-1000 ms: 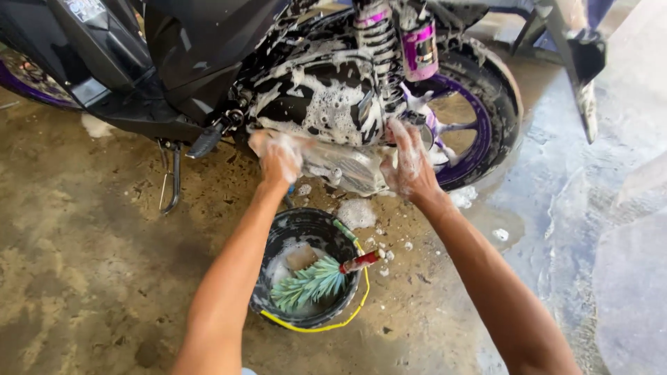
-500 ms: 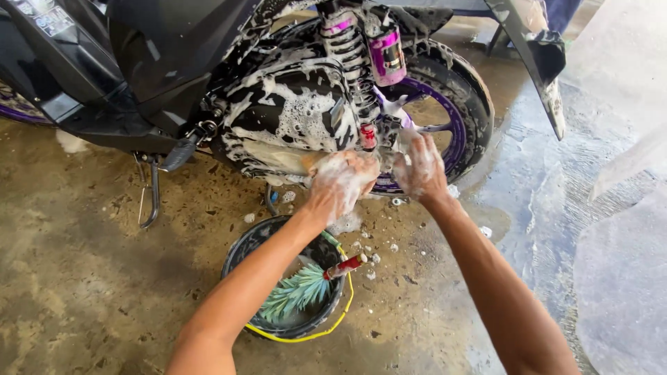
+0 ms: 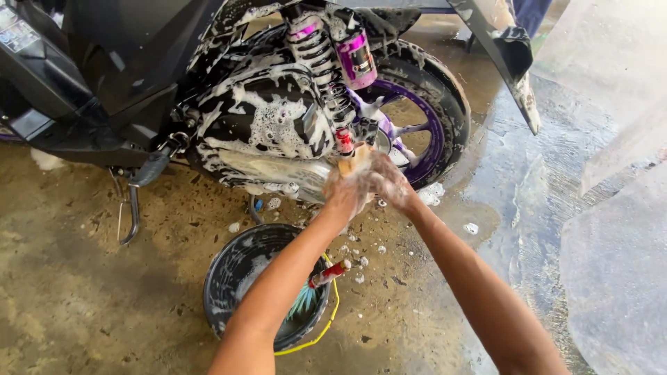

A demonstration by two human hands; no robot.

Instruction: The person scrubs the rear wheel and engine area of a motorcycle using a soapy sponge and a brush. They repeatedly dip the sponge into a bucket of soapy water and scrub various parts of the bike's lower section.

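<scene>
Both hands meet, covered in foam, against the soapy motorcycle (image 3: pixel 264 132) beside its purple rear wheel (image 3: pixel 417 125). The left hand (image 3: pixel 345 191) and right hand (image 3: pixel 390 182) close together around a tan sponge (image 3: pixel 352 163). Below the left forearm, a black bucket (image 3: pixel 233 278) on the wet floor holds a red-handled brush (image 3: pixel 326 274).

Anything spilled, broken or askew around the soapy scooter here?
Nothing broken shows. White foam clumps and water lie on the concrete floor, plausibly washing runoff. The black round bucket stands upright, a red-handled brush leaning in it. Both soapy hands meet at the scooter's lower engine casing.
</scene>
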